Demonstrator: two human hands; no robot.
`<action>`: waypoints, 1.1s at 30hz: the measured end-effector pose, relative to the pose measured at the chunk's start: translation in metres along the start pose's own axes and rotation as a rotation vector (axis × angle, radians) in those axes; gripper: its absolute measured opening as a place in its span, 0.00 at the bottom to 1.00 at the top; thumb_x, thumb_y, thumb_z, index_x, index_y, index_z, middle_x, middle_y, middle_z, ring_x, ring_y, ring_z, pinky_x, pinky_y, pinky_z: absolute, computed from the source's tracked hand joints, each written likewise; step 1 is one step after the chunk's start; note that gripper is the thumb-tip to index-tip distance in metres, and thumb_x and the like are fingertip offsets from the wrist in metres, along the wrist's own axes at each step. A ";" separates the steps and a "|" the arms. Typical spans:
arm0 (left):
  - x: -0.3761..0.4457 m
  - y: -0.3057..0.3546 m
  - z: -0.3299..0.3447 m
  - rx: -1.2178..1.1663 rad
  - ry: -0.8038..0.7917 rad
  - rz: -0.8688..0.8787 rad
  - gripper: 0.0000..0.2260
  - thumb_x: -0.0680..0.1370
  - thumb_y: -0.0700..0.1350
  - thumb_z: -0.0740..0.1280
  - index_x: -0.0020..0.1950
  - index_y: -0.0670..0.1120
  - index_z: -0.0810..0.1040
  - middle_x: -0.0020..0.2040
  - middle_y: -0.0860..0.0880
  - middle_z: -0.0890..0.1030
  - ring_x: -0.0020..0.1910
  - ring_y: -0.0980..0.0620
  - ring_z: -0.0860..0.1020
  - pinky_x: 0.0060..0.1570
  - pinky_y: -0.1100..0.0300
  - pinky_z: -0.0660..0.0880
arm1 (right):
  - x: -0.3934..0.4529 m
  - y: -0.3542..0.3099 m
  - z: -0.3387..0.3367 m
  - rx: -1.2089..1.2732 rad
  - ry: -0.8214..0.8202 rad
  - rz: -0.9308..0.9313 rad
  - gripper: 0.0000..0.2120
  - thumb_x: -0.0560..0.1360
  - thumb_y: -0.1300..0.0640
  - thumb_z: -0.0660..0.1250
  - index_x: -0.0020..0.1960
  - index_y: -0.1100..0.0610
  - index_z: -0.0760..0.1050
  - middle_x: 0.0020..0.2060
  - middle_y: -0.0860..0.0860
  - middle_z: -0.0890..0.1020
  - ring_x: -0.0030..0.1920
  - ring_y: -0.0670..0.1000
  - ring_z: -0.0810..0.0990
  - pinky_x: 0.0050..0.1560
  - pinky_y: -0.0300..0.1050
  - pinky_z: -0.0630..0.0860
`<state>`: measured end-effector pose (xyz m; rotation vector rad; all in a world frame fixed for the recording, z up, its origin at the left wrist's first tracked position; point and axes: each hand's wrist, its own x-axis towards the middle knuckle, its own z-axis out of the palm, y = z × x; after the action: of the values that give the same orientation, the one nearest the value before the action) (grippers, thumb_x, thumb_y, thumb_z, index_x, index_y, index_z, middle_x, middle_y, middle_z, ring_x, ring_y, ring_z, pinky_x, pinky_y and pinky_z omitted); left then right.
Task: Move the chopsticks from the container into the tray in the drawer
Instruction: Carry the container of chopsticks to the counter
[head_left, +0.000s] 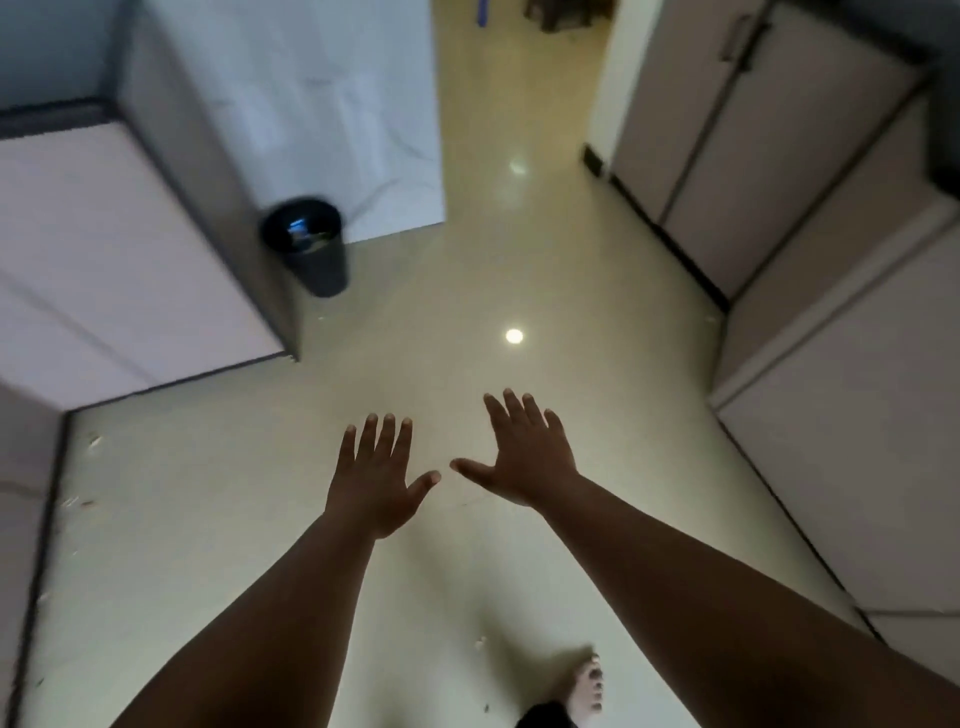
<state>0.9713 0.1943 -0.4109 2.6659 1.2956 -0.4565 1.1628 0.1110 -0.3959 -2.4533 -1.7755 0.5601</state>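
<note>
My left hand (376, 475) and my right hand (524, 460) are stretched out side by side over the pale tiled floor, palms down, fingers spread, holding nothing. Their thumbs nearly meet. No chopsticks, container, drawer or tray appear in this view.
A black waste bin (311, 249) stands on the floor (467, 291) beside a white cabinet (104, 249) at the left. Closed cabinet doors (841, 332) line the right side. A bare foot (589, 683) shows at the bottom. Small scraps lie on the floor at the left.
</note>
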 end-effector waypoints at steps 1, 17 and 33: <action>0.021 0.031 -0.010 0.022 0.013 0.068 0.37 0.78 0.68 0.42 0.78 0.47 0.36 0.79 0.44 0.40 0.77 0.45 0.36 0.72 0.47 0.32 | -0.001 0.032 -0.012 -0.003 0.007 0.039 0.48 0.70 0.24 0.52 0.79 0.51 0.41 0.80 0.54 0.46 0.79 0.57 0.44 0.76 0.58 0.44; 0.245 0.454 -0.213 0.179 0.330 0.880 0.38 0.75 0.68 0.36 0.78 0.47 0.36 0.80 0.45 0.41 0.77 0.45 0.37 0.72 0.47 0.33 | -0.059 0.385 -0.217 0.001 0.374 0.814 0.51 0.67 0.21 0.46 0.79 0.50 0.43 0.80 0.54 0.47 0.79 0.58 0.46 0.75 0.60 0.45; 0.371 0.657 -0.374 -0.004 0.453 1.152 0.45 0.67 0.74 0.30 0.77 0.48 0.33 0.79 0.46 0.36 0.76 0.46 0.32 0.69 0.48 0.27 | -0.048 0.521 -0.394 -0.129 0.682 1.089 0.45 0.72 0.24 0.45 0.79 0.50 0.40 0.80 0.53 0.44 0.78 0.56 0.40 0.76 0.59 0.43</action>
<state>1.7814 0.1596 -0.1832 3.0052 -0.3417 0.3158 1.7501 -0.0446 -0.1515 -2.9770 -0.1725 -0.3822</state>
